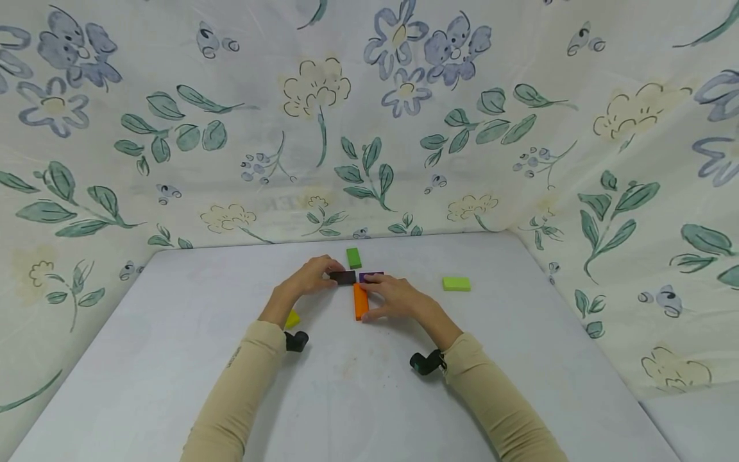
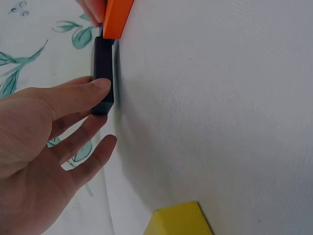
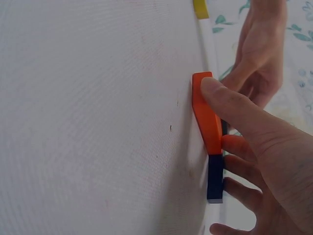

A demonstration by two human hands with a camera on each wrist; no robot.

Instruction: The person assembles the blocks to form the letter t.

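Observation:
My left hand (image 1: 310, 276) pinches a black block (image 1: 344, 278) near its outer end, the thumb on one side and fingers behind. In the left wrist view the black block (image 2: 102, 63) lies end-on to the orange block. My right hand (image 1: 399, 298) holds the orange block (image 1: 360, 303) lengthwise, its thumb on the near end and index finger at the far end. Other right fingertips touch the side of a dark purple block (image 3: 215, 177), which lies crosswise at the orange block's far end. Black and purple blocks form a row across the top of the orange one.
A green block (image 1: 354, 258) lies just beyond the row. Off to the right is a lime block (image 1: 456, 283). A yellow block (image 1: 292, 319) sits partly hidden beside the left wrist. Behind the white table (image 1: 346, 398) hangs a floral cloth (image 1: 260, 128).

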